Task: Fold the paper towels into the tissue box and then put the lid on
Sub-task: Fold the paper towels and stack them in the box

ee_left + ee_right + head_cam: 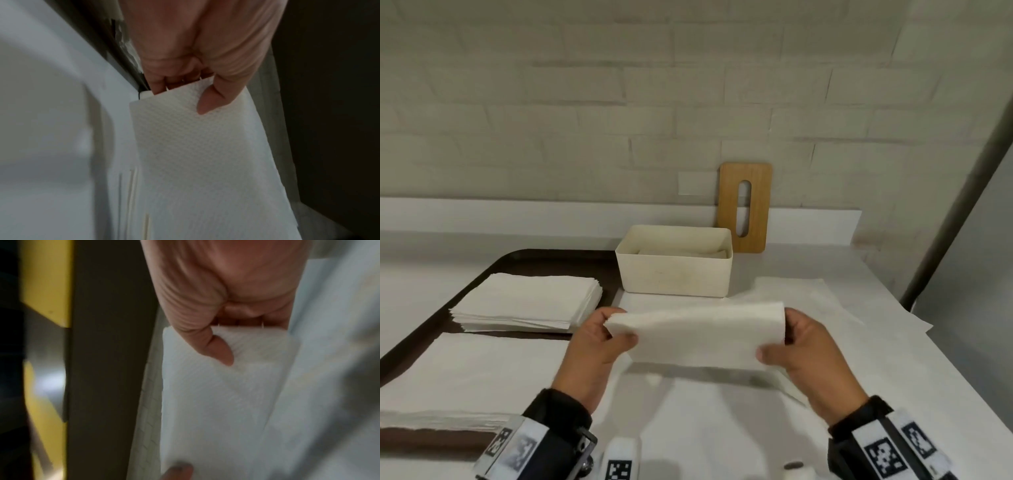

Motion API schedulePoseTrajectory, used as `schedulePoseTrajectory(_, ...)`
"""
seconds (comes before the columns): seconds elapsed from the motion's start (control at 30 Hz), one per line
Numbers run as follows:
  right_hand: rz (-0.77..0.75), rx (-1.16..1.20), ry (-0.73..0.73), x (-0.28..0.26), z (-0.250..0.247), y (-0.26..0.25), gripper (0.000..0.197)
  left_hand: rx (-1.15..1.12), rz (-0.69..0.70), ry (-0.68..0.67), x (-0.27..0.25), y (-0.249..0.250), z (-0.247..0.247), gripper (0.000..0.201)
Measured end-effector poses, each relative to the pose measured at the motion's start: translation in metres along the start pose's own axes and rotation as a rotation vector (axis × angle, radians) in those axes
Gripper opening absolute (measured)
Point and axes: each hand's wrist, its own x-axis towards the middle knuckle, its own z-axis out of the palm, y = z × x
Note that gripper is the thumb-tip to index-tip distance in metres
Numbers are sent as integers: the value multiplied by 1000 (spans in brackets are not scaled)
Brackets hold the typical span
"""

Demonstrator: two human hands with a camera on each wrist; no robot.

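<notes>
left hand [599,337] and right hand [799,346] each pinch one end of a folded paper towel [698,334], thumb on top, fingers under, held just above the counter [722,428]. left of it, two stacks of paper towels [527,301] on a dark tray [524,257]. behind, open tissue box [674,270] with towels inside. wooden lid [745,207] leans upright on the wall.

White paper towel [698,334] (waffle-embossed), cream tissue box [674,274], tan wooden lid [744,207].
</notes>
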Motion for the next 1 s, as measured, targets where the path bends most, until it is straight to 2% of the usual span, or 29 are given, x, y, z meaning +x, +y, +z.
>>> schedulePoseTrajectory(0.13, 143, 6, 67, -4, 12, 26, 46, 4, -82, -76, -5, -11, 13, 38)
schedulePoseTrajectory(0.2, 160, 5, 93, -4, 17, 32, 43, 45, -100, -92, -8, -14, 17, 43)
schedulePoseTrajectory(0.3, 154, 39, 121, -2, 20, 29, 25, 68, -72, -92, -10, -9, 22, 34)
schedulePoseTrajectory(0.4, 104, 82, 109, -1, 20, 22, 28, 48, -33, -69, -6, -3, 21, 27)
schedulePoseTrajectory(0.47, 87, 96, 108, -2, 21, 20, 26, 76, -32, -71, -4, -2, 18, 32)
schedulePoseTrajectory(0.6, 167, 100, 138, 2, 22, 33, 35, 198, -132, -90, 1, -13, 16, 40)
schedulePoseTrajectory(0.67, 182, 102, 145, 4, 23, 35, 31, 239, -162, -86, 2, -18, 18, 40)
schedulePoseTrajectory(0.73, 136, 104, 150, 6, 23, 31, 24, 241, -143, -61, 4, -15, 19, 29)
schedulePoseTrajectory(0.8, 86, 102, 126, 6, 22, 25, 20, 205, -113, -48, 5, -8, 19, 27)
schedulePoseTrajectory(0.87, 82, 94, 96, 6, 20, 25, 23, 165, -120, -49, 4, -5, 17, 36)
schedulePoseTrajectory(1.0, 166, 49, 86, 6, 22, 37, 31, 198, -195, -93, 3, -19, 13, 56)
